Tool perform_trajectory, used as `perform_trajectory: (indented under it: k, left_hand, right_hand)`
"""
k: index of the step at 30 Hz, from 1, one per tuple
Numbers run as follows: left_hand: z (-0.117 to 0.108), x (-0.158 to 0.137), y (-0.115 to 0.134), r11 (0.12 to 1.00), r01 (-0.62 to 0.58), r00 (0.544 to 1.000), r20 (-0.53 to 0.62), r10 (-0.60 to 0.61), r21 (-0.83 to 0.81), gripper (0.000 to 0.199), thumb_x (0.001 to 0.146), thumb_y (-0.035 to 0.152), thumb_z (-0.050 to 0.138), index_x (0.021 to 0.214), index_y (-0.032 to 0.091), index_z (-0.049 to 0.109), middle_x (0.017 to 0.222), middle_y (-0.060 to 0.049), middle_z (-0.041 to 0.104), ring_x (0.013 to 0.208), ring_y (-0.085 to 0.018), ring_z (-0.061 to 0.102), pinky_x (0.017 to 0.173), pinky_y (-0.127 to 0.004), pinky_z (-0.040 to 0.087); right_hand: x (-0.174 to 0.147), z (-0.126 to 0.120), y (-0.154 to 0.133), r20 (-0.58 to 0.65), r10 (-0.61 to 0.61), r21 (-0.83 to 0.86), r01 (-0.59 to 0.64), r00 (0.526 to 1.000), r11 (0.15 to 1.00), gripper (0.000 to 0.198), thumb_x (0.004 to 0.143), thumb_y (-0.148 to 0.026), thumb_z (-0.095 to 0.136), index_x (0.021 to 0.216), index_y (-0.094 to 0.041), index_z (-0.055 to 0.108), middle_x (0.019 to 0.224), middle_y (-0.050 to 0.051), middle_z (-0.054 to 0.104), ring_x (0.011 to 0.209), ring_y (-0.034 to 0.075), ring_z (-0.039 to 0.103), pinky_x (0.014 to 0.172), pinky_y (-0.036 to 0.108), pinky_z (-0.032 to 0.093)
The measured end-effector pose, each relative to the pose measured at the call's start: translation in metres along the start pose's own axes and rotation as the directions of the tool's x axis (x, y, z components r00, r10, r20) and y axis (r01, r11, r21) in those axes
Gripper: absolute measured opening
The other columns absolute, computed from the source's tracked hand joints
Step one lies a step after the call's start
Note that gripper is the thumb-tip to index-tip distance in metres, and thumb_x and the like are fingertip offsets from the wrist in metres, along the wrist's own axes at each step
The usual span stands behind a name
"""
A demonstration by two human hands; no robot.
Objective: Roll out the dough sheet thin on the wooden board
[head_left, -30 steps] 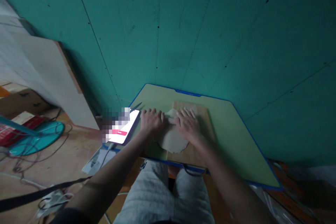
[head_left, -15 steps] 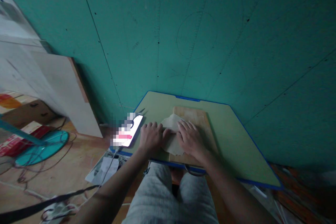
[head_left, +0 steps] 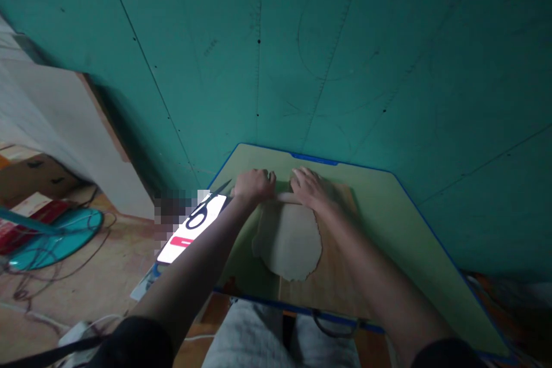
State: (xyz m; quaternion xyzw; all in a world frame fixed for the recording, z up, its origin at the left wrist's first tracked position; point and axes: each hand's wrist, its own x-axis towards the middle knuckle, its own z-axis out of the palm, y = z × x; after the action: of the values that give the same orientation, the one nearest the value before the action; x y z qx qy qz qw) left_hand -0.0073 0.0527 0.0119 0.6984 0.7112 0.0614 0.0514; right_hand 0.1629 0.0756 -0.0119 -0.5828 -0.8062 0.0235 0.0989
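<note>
A thin, pale sheet of dough (head_left: 288,241) with ragged edges lies flat, partly on a wooden board (head_left: 340,276) and partly on the green tabletop. Along its far edge runs a pale roll, apparently a rolling pin (head_left: 288,198) with dough lapped over it. My left hand (head_left: 255,185) is curled at the roll's left end, its fingers closed and partly hidden. Over the right end lies my right hand (head_left: 309,185), palm down, fingers close together and bent slightly forward. What is under both palms is hidden.
The small table (head_left: 401,230) has a blue rim and stands against a green wall (head_left: 215,69). Scissors (head_left: 198,215) lie across a lit phone (head_left: 176,241) at its left. Cables, a turquoise round base (head_left: 64,236) and boxes (head_left: 38,175) are on the floor left.
Both hands have moved away from me, from the middle of the dough to its far edge. More of the dough now shows on the near side. The view has shifted too.
</note>
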Motion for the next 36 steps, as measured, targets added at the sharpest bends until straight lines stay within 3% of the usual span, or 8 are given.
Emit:
perform_trajectory:
  k: [7,12,16,20,22,25,30,36]
  left_hand:
    - [-0.004,0.004,0.003,1.000,-0.005,1.000,-0.024,0.005,-0.015,0.059,0.099,0.044,0.023,0.103,0.013,0.073,0.100,-0.020,0.073,0.091,-0.030,0.071,0.075,-0.037,0.050]
    - [0.007,-0.042,0.001,0.995,-0.080,0.997,0.008,0.079,0.051,0.065,0.097,0.058,0.021,0.103,0.015,0.070,0.093,-0.017,0.073,0.084,-0.030,0.070,0.068,-0.035,0.048]
    - [0.008,-0.069,-0.013,0.966,-0.239,0.971,0.042,0.236,0.100,0.070,0.092,0.071,0.028,0.098,0.015,0.069,0.089,-0.019,0.073,0.083,-0.033,0.070,0.067,-0.036,0.048]
    - [-0.012,-0.081,-0.033,0.989,-0.133,0.989,0.070,0.128,0.073,0.056,0.088,0.068,0.047,0.097,0.016,0.067,0.084,-0.015,0.072,0.080,-0.030,0.070,0.065,-0.032,0.046]
    - [-0.023,-0.088,-0.041,1.000,-0.008,1.000,0.028,0.008,-0.009,0.042,0.090,0.057,0.053,0.097,0.018,0.066,0.085,-0.011,0.072,0.079,-0.026,0.070,0.064,-0.029,0.043]
    - [-0.031,-0.103,-0.049,0.979,0.121,0.993,0.020,-0.119,-0.163,0.028,0.092,0.044,0.052,0.093,0.019,0.065,0.084,-0.007,0.072,0.075,-0.022,0.068,0.060,-0.027,0.039]
    - [-0.022,-0.123,-0.063,0.961,0.106,0.994,0.048,-0.097,-0.255,0.023,0.089,0.040,0.053,0.084,0.020,0.063,0.078,-0.005,0.070,0.070,-0.020,0.065,0.058,-0.027,0.034]
    - [-0.018,-0.125,-0.073,0.932,0.077,0.997,0.012,-0.077,-0.353,0.030,0.087,0.046,0.049,0.074,0.020,0.056,0.068,-0.001,0.063,0.061,-0.018,0.057,0.055,-0.027,0.031]
  right_hand:
    - [0.010,0.004,0.005,-0.033,0.035,0.057,-0.033,0.999,0.998,0.039,0.096,-0.028,0.034,0.125,-0.020,0.059,0.131,0.011,0.059,0.121,0.024,0.054,0.098,0.037,0.040]
    - [-0.039,-0.001,-0.011,-0.079,-0.025,-0.005,0.025,0.997,1.000,0.037,0.096,-0.032,0.038,0.124,-0.023,0.061,0.126,0.010,0.063,0.114,0.025,0.057,0.096,0.038,0.042]
    - [-0.077,-0.001,0.000,-0.206,-0.173,0.146,0.205,0.963,0.968,0.042,0.096,-0.029,0.036,0.131,-0.020,0.057,0.136,0.010,0.059,0.124,0.023,0.052,0.104,0.038,0.040]
    - [-0.074,-0.008,0.024,-0.358,0.007,0.348,0.126,0.934,0.929,0.041,0.091,-0.019,0.035,0.123,-0.021,0.060,0.122,0.009,0.065,0.116,0.021,0.057,0.099,0.037,0.046]
    - [-0.059,-0.014,0.025,-0.301,0.006,0.319,0.095,0.953,0.943,0.038,0.087,-0.015,0.040,0.115,-0.019,0.065,0.113,0.010,0.067,0.110,0.021,0.060,0.097,0.036,0.046]
    - [-0.032,-0.018,0.007,-0.118,-0.141,0.169,0.160,0.983,0.973,0.036,0.085,-0.014,0.047,0.114,-0.017,0.069,0.117,0.010,0.066,0.112,0.020,0.058,0.101,0.032,0.043]
    - [-0.005,-0.016,-0.025,0.115,-0.192,0.012,0.192,0.975,0.981,0.024,0.085,-0.028,0.059,0.101,-0.021,0.075,0.131,0.011,0.060,0.130,0.028,0.046,0.109,0.044,0.034]
    - [-0.001,-0.022,-0.019,0.142,-0.201,0.100,0.188,0.969,0.977,0.011,0.079,-0.019,0.061,0.082,-0.018,0.071,0.106,0.012,0.068,0.115,0.028,0.055,0.099,0.039,0.039]
